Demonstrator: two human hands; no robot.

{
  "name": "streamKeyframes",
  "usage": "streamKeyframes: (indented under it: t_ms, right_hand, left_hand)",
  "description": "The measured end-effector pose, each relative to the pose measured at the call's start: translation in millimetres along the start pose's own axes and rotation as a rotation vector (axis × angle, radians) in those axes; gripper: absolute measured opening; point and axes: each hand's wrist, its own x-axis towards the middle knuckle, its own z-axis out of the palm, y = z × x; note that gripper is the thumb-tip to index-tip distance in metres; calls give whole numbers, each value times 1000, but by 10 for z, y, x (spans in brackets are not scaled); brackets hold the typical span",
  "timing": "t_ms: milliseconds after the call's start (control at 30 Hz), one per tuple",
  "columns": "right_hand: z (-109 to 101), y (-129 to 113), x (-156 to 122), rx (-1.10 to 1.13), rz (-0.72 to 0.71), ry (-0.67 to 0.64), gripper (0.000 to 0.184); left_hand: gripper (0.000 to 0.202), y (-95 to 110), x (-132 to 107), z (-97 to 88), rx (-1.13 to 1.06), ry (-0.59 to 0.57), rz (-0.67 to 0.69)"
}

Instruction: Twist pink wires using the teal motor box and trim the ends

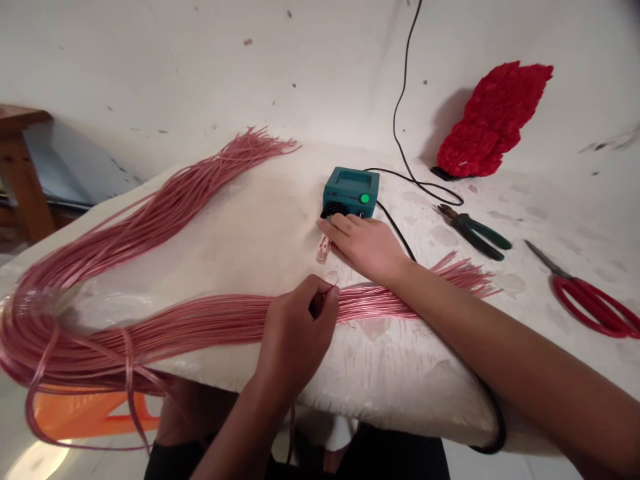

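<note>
Left hand (295, 337) pinched shut on a strand of the long pink wire bundle (240, 313), which lies across the white table edge. Right hand (363, 248) rests by the teal plastic tester box (351, 192); I can't tell if it grips the pale pink connector (323, 251). Risk: a hard tug could tangle the loose loops.

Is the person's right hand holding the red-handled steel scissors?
No, the right hand rests at the teal plastic box, and the red-handled steel scissors lie apart on the white table.

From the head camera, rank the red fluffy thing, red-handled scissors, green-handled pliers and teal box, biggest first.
Red fluffy thing
Red-handled scissors
Green-handled pliers and teal box: too alike to rank
</note>
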Motion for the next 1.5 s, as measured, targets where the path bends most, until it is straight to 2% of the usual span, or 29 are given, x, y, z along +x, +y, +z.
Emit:
streamKeyframes:
  t_ms: [233,500,633,900,1500]
  right_hand:
    - [143,-2,-69,46,5,64,32]
    - [91,-9,-54,88,40,32,30]
    - [90,-11,-61,95,59,27,30]
    - [100,-15,-91,114,85,38,32]
    - [72,-19,-95,151,103,6,33]
  left_hand:
    - [18,12,50,-50,72,39,53]
    - [15,8,218,-42,137,43,71]
    - [17,-36,209,-27,146,52,27]
    - [16,-74,210,-12,135,126,21]
    - [16,-85,241,9,155,116,14]
